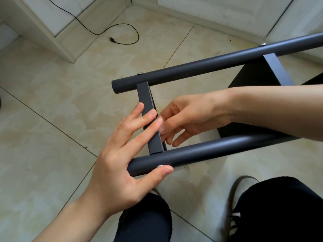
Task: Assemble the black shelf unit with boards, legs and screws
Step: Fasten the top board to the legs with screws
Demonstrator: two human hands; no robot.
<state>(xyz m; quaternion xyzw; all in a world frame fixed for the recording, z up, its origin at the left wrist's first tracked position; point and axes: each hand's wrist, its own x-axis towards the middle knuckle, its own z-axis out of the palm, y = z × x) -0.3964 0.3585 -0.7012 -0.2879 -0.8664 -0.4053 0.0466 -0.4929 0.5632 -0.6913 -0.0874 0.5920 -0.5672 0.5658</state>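
My left hand (pixel 120 165) lies flat with straight fingers on the thin dark grey board edge (pixel 150 119), and its thumb presses beside the silver screw head (pixel 160 166) in the near round dark grey metal leg (pixel 201 152). My right hand (pixel 188 117) touches the other side of this board with curled fingers; I cannot tell if it is grasping something. The far round leg (pixel 209 65) holds the same board, above the beige tiled floor (pixel 52 102).

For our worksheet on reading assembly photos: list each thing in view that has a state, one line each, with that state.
Near round black metal leg: screwed to crossbar, left thumb on it.
Far round black metal leg: two screws fitted.
Flat black crossbar board: joined between both legs.
Left hand: fingers straight on crossbar.
Right hand: fingers curled at crossbar's edge.
Black cable: lying loose, unplugged.
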